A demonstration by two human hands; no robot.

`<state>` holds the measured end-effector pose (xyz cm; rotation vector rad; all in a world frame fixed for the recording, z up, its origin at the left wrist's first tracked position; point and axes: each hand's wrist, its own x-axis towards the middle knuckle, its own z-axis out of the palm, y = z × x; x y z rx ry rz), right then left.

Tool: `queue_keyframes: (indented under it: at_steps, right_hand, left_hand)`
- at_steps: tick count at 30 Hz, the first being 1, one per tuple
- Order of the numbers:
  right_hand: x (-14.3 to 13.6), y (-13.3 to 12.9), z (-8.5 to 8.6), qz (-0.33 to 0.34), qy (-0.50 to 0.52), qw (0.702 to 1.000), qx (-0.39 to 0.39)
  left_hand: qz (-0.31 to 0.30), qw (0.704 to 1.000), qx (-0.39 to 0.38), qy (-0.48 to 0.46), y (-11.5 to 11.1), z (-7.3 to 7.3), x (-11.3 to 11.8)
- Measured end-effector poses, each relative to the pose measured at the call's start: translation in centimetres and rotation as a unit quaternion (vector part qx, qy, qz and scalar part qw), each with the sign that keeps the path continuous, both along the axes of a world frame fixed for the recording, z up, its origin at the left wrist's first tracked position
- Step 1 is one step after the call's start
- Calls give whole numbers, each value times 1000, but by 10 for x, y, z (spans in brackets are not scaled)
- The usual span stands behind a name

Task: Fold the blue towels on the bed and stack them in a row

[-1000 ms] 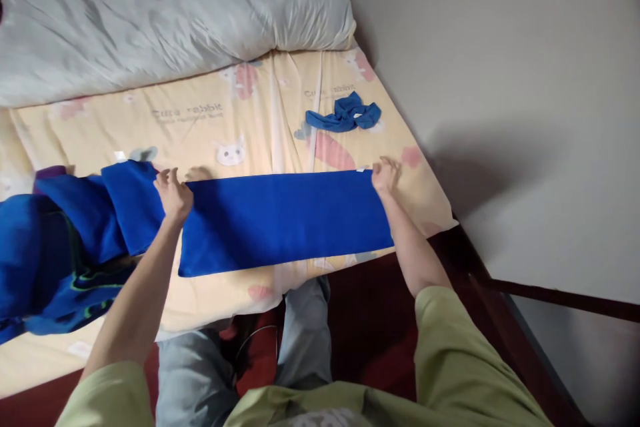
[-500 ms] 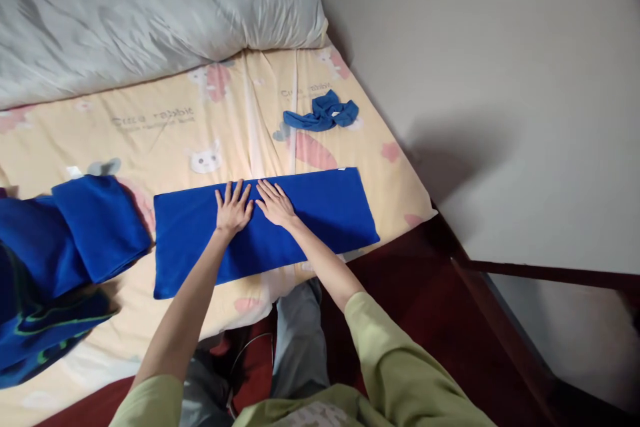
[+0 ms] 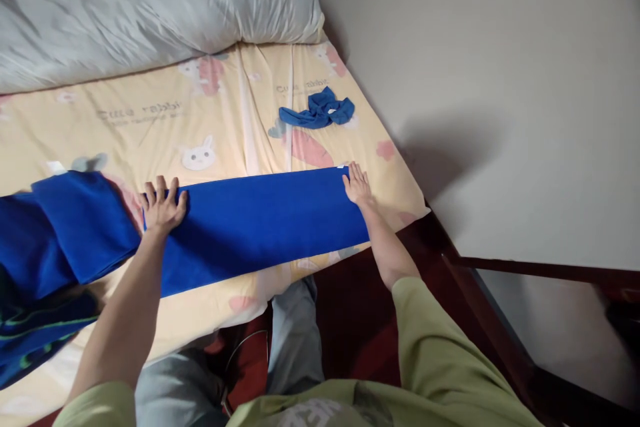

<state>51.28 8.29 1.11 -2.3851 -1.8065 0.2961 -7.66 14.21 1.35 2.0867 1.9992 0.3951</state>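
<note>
A blue cloth (image 3: pixel 265 220), folded into a long flat strip, lies across the bed near its front edge. My left hand (image 3: pixel 164 207) rests on the strip's left end, palm down with fingers spread. At the far right end, my right hand (image 3: pixel 358 185) lies flat on the corner beside a small white tag, its fingers stretched out. Left of the strip, close to my left hand, is a folded blue fabric piece (image 3: pixel 87 223). A dark blue cloth with green lines (image 3: pixel 45 333) lies crumpled below that piece.
A twisted blue fabric band (image 3: pixel 317 110) lies farther back on the rabbit-print bedsheet (image 3: pixel 225 133). Behind it is a puffy grey quilt (image 3: pixel 150 7). A pale wall (image 3: pixel 475 80) borders the bed on the right, and dark red floor (image 3: pixel 360 307) shows below.
My hands have slid apart from the strip's middle, the left one to its left end and the right one to its right end. The view has shifted slightly.
</note>
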Motion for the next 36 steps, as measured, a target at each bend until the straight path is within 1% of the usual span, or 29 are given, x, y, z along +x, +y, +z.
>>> queue_keyframes:
  at_steps: [1, 2, 3, 4, 6, 8, 9, 10, 11, 12, 13, 14, 15, 16, 18, 21, 23, 25, 26, 28, 33, 36]
  right_hand:
    - [-7, 0, 3, -9, -8, 1000, 12]
    - [-20, 0, 7, -12, -15, 999, 31]
    - [-41, -2, 11, -7, -18, 998, 53]
    - [-67, -7, 15, 6, -18, 997, 77]
    - [-132, -24, 22, 78, 21, 993, 84]
    - [-200, -49, 24, 160, 73, 982, 68]
    - [-231, -63, 23, 194, 96, 975, 52]
    - [-257, -76, 20, 213, 113, 970, 38]
    - [-276, -87, 15, 236, 128, 963, 24]
    - [-287, -96, 10, 239, 135, 962, 20]
    - [-292, -104, 6, 236, 138, 962, 19]
    - [-288, -109, 2, 228, 139, 963, 21]
    - [-278, -113, 0, 216, 137, 966, 25]
    - [-262, -116, -1, 202, 133, 970, 26]
    - [-217, -123, 0, 167, 119, 979, 19]
    - [-137, -140, 2, 75, 79, 994, 5]
    - [-89, -154, 0, 10, 49, 999, 3]
    - [-56, -165, -5, -27, 24, 999, 6]
    - [-45, -170, -8, -35, 13, 999, 10]
    - [-35, -175, -14, -41, -2, 999, 21]
    - [-38, -175, -25, -45, -8, 998, 43]
    - [-36, -173, -23, -43, 4, 998, 41]
  left_hand:
    - [3, 1000, 4, -3, -3, 4, 1]
    - [0, 1000, 11, -6, -9, 8, 7]
    - [-11, 1000, 23, -10, -18, 12, 19]
    - [-31, 999, 37, -13, -30, 16, 34]
    - [-88, 995, 46, -20, -62, 20, 76]
    - [-155, 987, 24, -29, -99, 18, 121]
    - [-182, 983, 6, -37, -118, 15, 140]
    - [-201, 978, -10, -45, -134, 11, 155]
    - [-211, 976, -22, -51, -148, 7, 164]
    - [-209, 976, -28, -54, -159, 3, 168]
    - [-199, 978, -29, -54, -167, 0, 166]
    - [-182, 982, -26, -51, -173, -3, 158]
    - [-161, 986, -22, -47, -176, -3, 147]
    - [-137, 990, -18, -42, -178, -3, 133]
    - [-84, 996, -14, -34, -183, 1, 98]
    - [3, 1000, -6, -24, -194, 8, 47]
    - [48, 999, -5, -19, -203, 9, 22]
    - [82, 996, -10, -13, -209, 7, 5]
    - [95, 995, -12, -11, -211, 6, 0]
    - [109, 994, -11, -7, -212, 2, -5]
    - [109, 994, -1, -1, -211, -4, -6]
    - [116, 993, -6, -1, -211, -4, -7]
